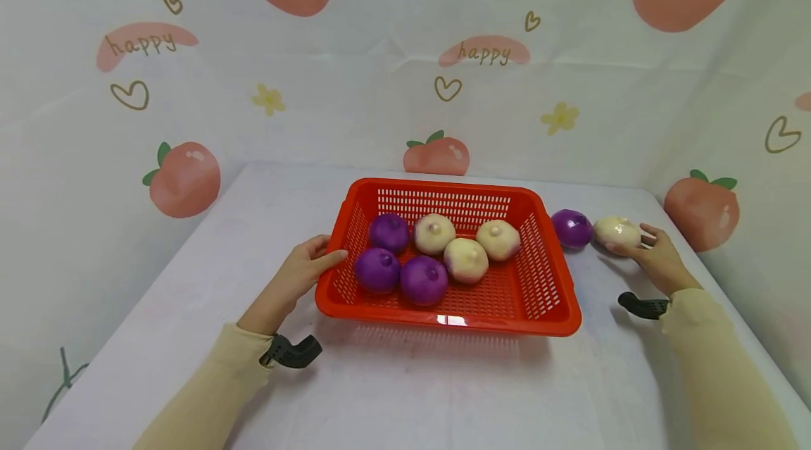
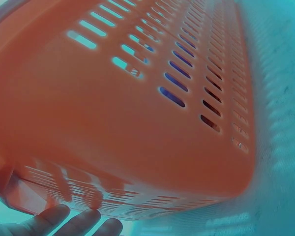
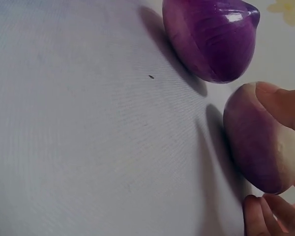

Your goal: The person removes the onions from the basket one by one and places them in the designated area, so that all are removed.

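My left hand grips the left rim of a red plastic basket, thumb over the edge. In the left wrist view its fingertips lie against the basket's slotted side. Inside the basket sit three purple onions on the left and three white turnips on the right. Right of the basket, my right hand holds a white-and-purple turnip between thumb and fingers. The right wrist view shows the thumb on top of that turnip.
Another purple onion lies between the basket and the held turnip. The table has a white cover. A white cloth wall with printed peaches stands along the back and sides. Each wrist carries a black strap piece.
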`<action>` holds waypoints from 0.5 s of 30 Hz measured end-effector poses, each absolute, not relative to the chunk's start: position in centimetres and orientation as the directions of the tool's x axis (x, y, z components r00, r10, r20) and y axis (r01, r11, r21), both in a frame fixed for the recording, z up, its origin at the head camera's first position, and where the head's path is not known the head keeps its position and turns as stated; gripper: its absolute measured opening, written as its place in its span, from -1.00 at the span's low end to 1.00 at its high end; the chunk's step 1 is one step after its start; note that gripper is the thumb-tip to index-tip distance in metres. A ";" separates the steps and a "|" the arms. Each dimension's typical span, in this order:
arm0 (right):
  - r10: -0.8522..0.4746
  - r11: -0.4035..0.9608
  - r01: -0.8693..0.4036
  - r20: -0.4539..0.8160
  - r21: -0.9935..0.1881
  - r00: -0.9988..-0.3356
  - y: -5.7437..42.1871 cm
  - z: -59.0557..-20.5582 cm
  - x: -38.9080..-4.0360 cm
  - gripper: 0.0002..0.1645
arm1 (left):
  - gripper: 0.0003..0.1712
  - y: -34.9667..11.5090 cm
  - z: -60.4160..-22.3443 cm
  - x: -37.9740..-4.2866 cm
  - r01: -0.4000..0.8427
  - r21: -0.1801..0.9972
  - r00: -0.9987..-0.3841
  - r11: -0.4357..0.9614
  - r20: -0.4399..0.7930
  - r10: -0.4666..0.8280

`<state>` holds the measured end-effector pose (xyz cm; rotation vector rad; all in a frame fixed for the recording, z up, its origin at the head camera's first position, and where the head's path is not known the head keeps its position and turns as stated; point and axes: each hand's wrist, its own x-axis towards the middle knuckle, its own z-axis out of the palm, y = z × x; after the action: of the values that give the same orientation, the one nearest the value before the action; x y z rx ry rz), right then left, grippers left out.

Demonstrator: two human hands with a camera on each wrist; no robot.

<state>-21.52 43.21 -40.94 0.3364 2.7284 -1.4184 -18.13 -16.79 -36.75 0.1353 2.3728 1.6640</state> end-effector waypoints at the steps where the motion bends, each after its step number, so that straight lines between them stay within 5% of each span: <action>1: 0.173 0.558 0.216 -0.142 -0.801 -0.975 43.2 -40.9 -21.5 0.22 | -0.46 -16.8 -36.8 -18.1 -0.062 0.936 -0.967 0.348 -0.143 0.212; 8: 0.194 0.490 0.253 -0.178 -0.834 -0.965 43.2 -39.7 -21.0 0.24 | -0.45 -16.7 -36.7 -18.1 -0.067 0.933 -0.966 0.354 -0.150 0.212; 15: 0.238 0.102 0.126 -0.099 -0.987 -0.966 42.3 -37.6 -20.5 0.12 | -0.44 -16.8 -36.7 -18.2 -0.065 0.934 -0.965 0.350 -0.149 0.218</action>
<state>-20.46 42.34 -37.60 0.3965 2.3928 -2.1271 -18.16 -16.80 -36.66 0.1373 2.3675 1.6555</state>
